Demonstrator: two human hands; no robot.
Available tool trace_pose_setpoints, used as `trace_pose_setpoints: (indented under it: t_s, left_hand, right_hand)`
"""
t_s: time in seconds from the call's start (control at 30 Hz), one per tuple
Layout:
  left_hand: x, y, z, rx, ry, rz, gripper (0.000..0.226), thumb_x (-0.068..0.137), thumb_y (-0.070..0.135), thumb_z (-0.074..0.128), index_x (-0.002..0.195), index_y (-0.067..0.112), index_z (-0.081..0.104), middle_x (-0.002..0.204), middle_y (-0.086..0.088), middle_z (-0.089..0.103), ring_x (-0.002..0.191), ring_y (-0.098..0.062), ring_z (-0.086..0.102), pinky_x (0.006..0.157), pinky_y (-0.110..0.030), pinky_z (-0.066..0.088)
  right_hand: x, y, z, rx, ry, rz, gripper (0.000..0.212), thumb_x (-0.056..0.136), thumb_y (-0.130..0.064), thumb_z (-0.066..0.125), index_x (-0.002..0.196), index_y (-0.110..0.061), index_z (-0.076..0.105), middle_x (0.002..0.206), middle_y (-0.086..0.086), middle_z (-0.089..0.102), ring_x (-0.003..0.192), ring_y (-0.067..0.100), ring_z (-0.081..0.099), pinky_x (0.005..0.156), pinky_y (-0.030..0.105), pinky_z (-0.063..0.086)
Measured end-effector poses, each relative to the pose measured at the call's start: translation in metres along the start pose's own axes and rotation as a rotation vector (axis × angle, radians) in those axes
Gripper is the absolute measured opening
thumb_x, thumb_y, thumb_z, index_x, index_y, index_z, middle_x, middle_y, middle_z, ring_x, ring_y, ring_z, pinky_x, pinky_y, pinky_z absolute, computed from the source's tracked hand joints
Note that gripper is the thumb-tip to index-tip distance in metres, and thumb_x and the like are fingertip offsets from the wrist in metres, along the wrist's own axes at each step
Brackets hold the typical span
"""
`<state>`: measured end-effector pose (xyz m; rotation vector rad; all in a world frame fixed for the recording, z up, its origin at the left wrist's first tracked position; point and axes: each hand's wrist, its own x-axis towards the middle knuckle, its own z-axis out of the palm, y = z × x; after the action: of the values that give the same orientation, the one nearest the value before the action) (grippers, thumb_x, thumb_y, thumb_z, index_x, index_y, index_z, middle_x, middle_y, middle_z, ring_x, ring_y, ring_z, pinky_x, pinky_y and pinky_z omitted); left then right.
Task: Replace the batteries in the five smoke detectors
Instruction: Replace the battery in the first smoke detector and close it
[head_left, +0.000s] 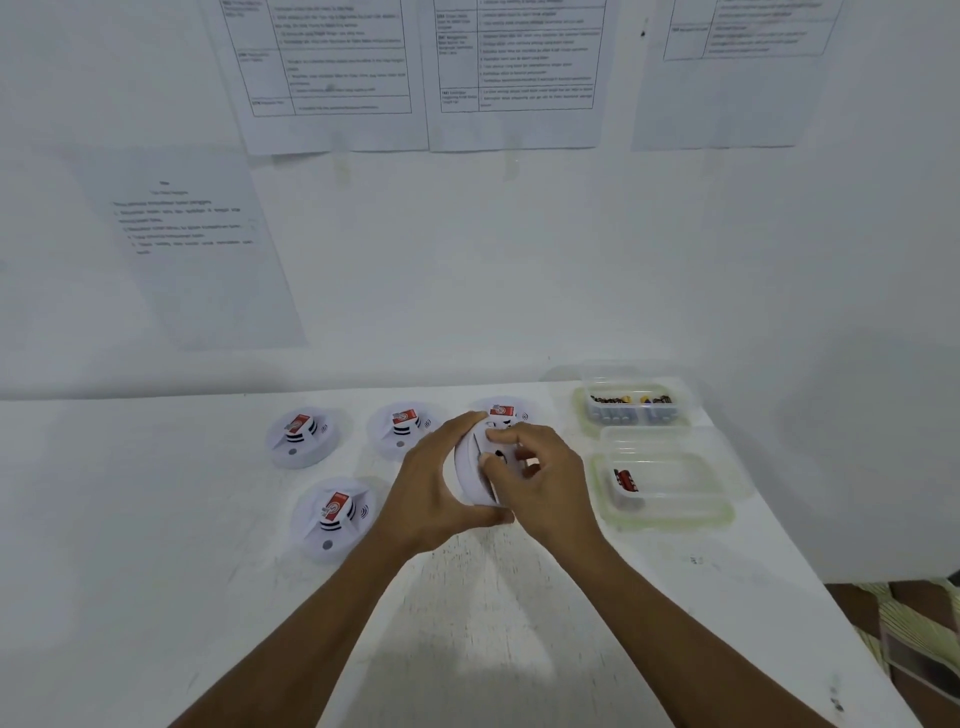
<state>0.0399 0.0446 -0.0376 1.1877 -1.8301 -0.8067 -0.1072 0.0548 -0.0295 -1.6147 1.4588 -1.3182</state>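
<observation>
My left hand (441, 483) grips a round white smoke detector (474, 467) tilted on edge above the table. My right hand (540, 478) has its fingers curled over the detector's open back; what they pinch is hidden. Three detectors lie face up with red-and-white labels: one at the back left (301, 436), one at the back middle (402, 428), one in front (335, 517). Another detector (501, 410) shows partly behind my hands. A clear tub (636, 402) at the back right holds several batteries. A nearer clear tub (670, 483) holds one red battery (626, 479).
The white table (156, 519) stands against a white wall with printed sheets (332, 73) taped to it. The table's right edge (810, 571) drops off to a floor with patterned fabric (914, 623).
</observation>
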Motion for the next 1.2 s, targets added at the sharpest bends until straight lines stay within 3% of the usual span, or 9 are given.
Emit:
trace_pose_setpoints:
  t_s: [0.13, 0.3, 0.53, 0.63, 0.77, 1.0, 1.07, 1.13, 1.2]
  left_hand:
    - [0.006, 0.005, -0.003, -0.032, 0.001, -0.019, 0.090, 0.050, 0.079, 0.072, 0.122, 0.039, 0.034, 0.125, 0.026, 0.047, 0.119, -0.003, 0.047, 0.111, -0.031, 0.034]
    - [0.005, -0.003, -0.002, -0.083, -0.039, -0.059, 0.094, 0.051, 0.083, 0.065, 0.126, 0.034, 0.037, 0.131, 0.016, 0.044, 0.120, 0.007, 0.046, 0.109, -0.019, 0.034]
    - [0.005, -0.002, -0.001, -0.032, -0.035, -0.064, 0.095, 0.046, 0.082, 0.071, 0.126, 0.043, 0.038, 0.121, 0.046, 0.047, 0.119, 0.008, 0.048, 0.104, -0.017, 0.038]
    - [0.005, -0.001, 0.002, -0.057, -0.066, -0.112, 0.095, 0.042, 0.085, 0.068, 0.119, 0.041, 0.034, 0.108, 0.058, 0.043, 0.108, 0.027, 0.042, 0.095, -0.003, 0.034]
    - [0.007, -0.007, 0.001, -0.078, -0.079, -0.159, 0.109, 0.032, 0.092, 0.064, 0.119, 0.031, 0.038, 0.110, 0.039, 0.050, 0.103, 0.030, 0.043, 0.102, -0.009, 0.037]
    - [0.005, 0.000, -0.005, 0.017, -0.045, -0.043, 0.095, 0.055, 0.064, 0.081, 0.133, 0.038, 0.034, 0.138, 0.021, 0.038, 0.126, 0.003, 0.040, 0.112, -0.022, 0.033]
    - [0.010, 0.006, -0.008, -0.021, -0.091, -0.045, 0.085, 0.063, 0.069, 0.072, 0.129, 0.038, 0.031, 0.136, 0.026, 0.032, 0.125, 0.012, 0.037, 0.111, -0.016, 0.029]
    - [0.011, 0.009, -0.007, -0.028, -0.143, -0.032, 0.073, 0.073, 0.043, 0.078, 0.127, 0.037, 0.028, 0.132, 0.029, 0.029, 0.119, 0.025, 0.034, 0.114, -0.019, 0.029]
    - [0.013, 0.013, -0.005, -0.004, -0.140, -0.009, 0.088, 0.063, 0.050, 0.079, 0.132, 0.038, 0.026, 0.131, 0.037, 0.032, 0.118, 0.024, 0.037, 0.110, -0.020, 0.034]
  right_hand:
    - [0.009, -0.009, -0.004, -0.029, -0.021, -0.006, 0.034, 0.073, -0.044, 0.071, 0.104, -0.032, 0.069, 0.121, -0.012, 0.060, 0.110, 0.014, 0.057, 0.093, 0.033, 0.050]
    - [0.013, -0.011, -0.012, -0.033, -0.036, 0.052, 0.044, 0.075, -0.039, 0.081, 0.113, -0.036, 0.058, 0.119, -0.015, 0.057, 0.109, 0.009, 0.057, 0.089, 0.028, 0.054]
    - [0.015, -0.013, -0.016, -0.085, -0.035, 0.090, 0.046, 0.072, -0.042, 0.081, 0.112, -0.032, 0.059, 0.107, -0.020, 0.061, 0.096, 0.005, 0.061, 0.074, 0.014, 0.052]
    - [0.015, -0.015, -0.014, -0.093, 0.001, 0.091, 0.044, 0.073, -0.038, 0.081, 0.111, -0.032, 0.059, 0.105, -0.018, 0.061, 0.096, 0.007, 0.060, 0.072, 0.014, 0.050]
    - [0.014, -0.014, -0.013, -0.093, 0.000, 0.091, 0.048, 0.073, -0.039, 0.081, 0.115, -0.028, 0.060, 0.108, -0.016, 0.061, 0.096, 0.007, 0.060, 0.073, 0.014, 0.051]
    - [0.014, -0.012, -0.014, -0.166, -0.059, 0.079, 0.063, 0.075, -0.053, 0.076, 0.129, -0.030, 0.055, 0.131, -0.013, 0.056, 0.109, 0.006, 0.054, 0.090, 0.022, 0.050]
    - [0.013, -0.013, -0.016, -0.149, -0.040, 0.070, 0.060, 0.076, -0.052, 0.076, 0.128, -0.031, 0.056, 0.131, -0.011, 0.058, 0.104, 0.005, 0.056, 0.082, 0.015, 0.047]
    - [0.012, -0.015, -0.016, -0.113, -0.069, 0.076, 0.062, 0.074, -0.053, 0.078, 0.127, -0.030, 0.057, 0.126, -0.011, 0.063, 0.098, 0.006, 0.061, 0.080, 0.016, 0.050]
    - [0.011, -0.017, -0.017, -0.117, -0.086, 0.078, 0.066, 0.071, -0.053, 0.080, 0.128, -0.031, 0.056, 0.121, -0.012, 0.064, 0.097, 0.008, 0.064, 0.083, 0.022, 0.055]
